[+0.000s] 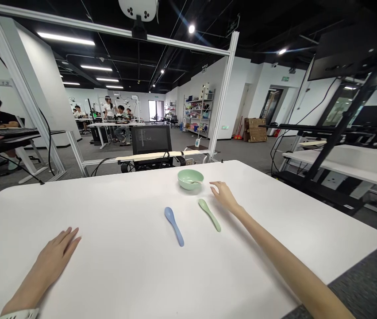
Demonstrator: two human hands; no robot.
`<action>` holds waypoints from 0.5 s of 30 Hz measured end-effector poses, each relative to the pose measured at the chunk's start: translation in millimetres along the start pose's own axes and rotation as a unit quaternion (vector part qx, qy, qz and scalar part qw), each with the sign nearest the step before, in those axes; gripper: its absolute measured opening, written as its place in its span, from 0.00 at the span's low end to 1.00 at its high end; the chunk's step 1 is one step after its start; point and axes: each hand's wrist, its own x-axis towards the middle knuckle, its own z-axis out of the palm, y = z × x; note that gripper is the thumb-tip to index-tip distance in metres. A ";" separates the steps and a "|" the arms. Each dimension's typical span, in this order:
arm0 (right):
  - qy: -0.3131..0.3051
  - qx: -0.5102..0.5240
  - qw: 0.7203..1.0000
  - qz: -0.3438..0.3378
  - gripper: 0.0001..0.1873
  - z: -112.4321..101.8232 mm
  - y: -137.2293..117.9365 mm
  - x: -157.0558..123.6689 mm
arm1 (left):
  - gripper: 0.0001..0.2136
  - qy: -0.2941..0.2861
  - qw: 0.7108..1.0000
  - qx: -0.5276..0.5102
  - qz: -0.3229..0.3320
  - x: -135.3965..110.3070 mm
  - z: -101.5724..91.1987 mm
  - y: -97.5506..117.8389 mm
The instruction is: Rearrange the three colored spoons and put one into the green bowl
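Green spoon (209, 215) near the open right hand (223, 197), blue spoon (174, 226) well apart from the open left hand (55, 254), both empty.

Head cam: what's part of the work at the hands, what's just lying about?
Work: right hand, empty, nearest the pale green bowl and green spoon; blue spoon; left hand, empty, on the white table.
Lying about: mesh office chair, metal shelving, brown crate.

A black mesh office chair (151, 141) — metal shelving (199, 110) beyond

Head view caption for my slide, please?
Right hand near a mint-green bowl and green spoon; blue spoon on white table.
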 end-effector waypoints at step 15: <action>-0.142 -0.083 0.985 0.056 0.09 3.2 -67.6 100.9 | 0.36 0.046 0.999 -0.020 0.016 1.0 4.3 -3.2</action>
